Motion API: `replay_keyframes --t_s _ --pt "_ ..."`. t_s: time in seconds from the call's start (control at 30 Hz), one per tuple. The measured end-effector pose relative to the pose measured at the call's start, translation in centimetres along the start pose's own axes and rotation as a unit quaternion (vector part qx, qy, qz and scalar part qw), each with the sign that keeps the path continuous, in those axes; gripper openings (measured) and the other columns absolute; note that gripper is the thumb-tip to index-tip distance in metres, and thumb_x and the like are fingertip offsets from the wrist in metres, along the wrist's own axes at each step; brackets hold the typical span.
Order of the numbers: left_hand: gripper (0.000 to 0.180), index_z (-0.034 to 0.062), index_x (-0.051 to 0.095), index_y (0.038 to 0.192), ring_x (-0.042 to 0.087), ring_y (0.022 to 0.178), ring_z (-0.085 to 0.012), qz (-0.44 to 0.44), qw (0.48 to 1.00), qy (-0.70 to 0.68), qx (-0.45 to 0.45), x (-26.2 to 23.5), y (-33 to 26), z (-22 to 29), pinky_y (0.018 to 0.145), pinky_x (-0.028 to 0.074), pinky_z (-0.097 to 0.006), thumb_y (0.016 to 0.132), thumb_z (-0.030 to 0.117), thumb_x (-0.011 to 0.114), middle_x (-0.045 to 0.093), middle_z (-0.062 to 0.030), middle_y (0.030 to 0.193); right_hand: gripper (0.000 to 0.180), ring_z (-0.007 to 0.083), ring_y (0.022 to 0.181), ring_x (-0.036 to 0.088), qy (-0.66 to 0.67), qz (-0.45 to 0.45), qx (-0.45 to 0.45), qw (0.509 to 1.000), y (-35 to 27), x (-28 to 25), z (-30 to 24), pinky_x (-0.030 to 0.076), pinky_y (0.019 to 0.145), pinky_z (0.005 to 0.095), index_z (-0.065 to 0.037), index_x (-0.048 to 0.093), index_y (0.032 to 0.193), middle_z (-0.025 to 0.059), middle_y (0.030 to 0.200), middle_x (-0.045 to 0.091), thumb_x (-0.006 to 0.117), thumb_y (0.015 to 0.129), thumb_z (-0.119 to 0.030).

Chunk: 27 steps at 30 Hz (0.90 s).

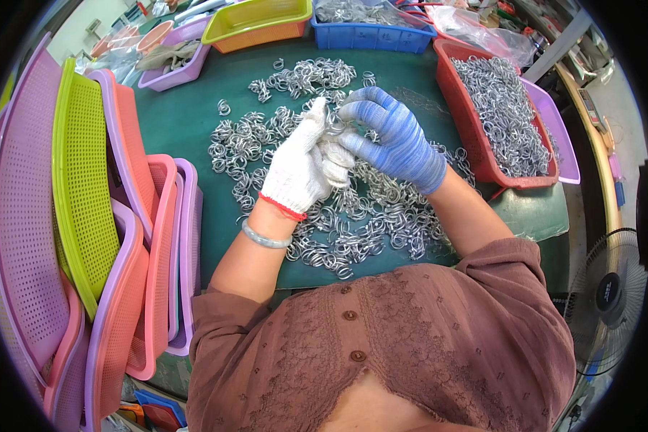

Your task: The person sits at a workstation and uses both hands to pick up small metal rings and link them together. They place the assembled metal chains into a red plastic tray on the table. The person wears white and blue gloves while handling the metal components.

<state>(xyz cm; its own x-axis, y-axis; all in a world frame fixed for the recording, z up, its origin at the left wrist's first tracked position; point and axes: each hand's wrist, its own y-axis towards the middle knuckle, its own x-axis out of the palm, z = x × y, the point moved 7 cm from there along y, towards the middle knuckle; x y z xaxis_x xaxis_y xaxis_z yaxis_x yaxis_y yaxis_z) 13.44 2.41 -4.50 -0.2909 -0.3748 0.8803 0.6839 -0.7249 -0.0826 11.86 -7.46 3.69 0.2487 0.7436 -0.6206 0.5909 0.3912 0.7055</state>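
Over the green tabletop (173, 115), metal rings (334, 122) are gripped by the curled left hand (302, 160), left of the right hand (399, 138) (fingertips pinching them)

I log ring pile (381, 216) on table (173, 126), baskets (86, 180) left of pile, ring-filled bin (464, 119) right of it, trays (371, 39) behind it.

Gloved hands (295, 169) over metal rings (342, 236), green tabletop (173, 119), filled red basket (466, 119), colourful baskets (86, 180)
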Motion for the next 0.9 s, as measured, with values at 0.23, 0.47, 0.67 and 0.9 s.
replay_keyframes --t_s 0.23,0.47,0.67,0.9 --pt "0.045 0.0097 0.059 0.101 0.047 0.052 -0.0108 0.021 1.000 0.009 -0.007 0.1 0.0 -0.3 0.041 0.032 -0.022 0.095 0.052 0.044 0.056 -0.0004 0.074 0.022 0.0317 0.078 0.061 0.043 -0.029 0.092 0.994 0.0 0.4 0.5 0.051 0.070 0.0384 -0.005 0.063 0.095 0.0140 0.085 0.059 0.070 0.077 -0.016" --pt "0.044 0.0115 0.058 0.100 0.047 0.051 -0.0116 0.083 0.995 0.059 -0.004 0.6 -0.6 -0.6 0.040 0.034 -0.023 0.096 0.053 0.043 0.053 0.0009 0.070 0.016 0.0209 0.077 0.061 0.174 -0.036 0.177 0.968 -0.7 1.3 1.9 0.050 0.072 0.0319 -0.001 0.063 0.097 0.0118 0.085 0.061 0.063 0.083 -0.010" --pt "0.036 0.0141 0.055 0.112 0.052 0.059 -0.0185 -0.017 1.000 0.006 -0.003 0.5 -0.3 -0.7 0.045 0.040 -0.030 0.097 0.046 0.045 0.059 -0.0078 0.088 0.018 0.0092 0.082 0.056 0.306 -0.035 0.269 0.912 -1.6 2.0 3.2 0.049 0.074 0.0280 0.001 0.061 0.101 0.0043 0.087 0.062 0.059 0.088 -0.010" --pt "0.038 0.0097 0.055 0.111 0.052 0.059 -0.0187 0.012 0.999 0.043 0.025 1.3 -0.6 -0.3 0.044 0.041 -0.029 0.097 0.044 0.045 0.061 -0.0114 0.094 0.022 0.0096 0.094 0.055 0.389 -0.049 0.275 0.878 -2.2 2.1 3.7 0.046 0.085 0.0275 0.000 0.060 0.109 0.0026 0.099 0.062 0.057 0.090 -0.010"
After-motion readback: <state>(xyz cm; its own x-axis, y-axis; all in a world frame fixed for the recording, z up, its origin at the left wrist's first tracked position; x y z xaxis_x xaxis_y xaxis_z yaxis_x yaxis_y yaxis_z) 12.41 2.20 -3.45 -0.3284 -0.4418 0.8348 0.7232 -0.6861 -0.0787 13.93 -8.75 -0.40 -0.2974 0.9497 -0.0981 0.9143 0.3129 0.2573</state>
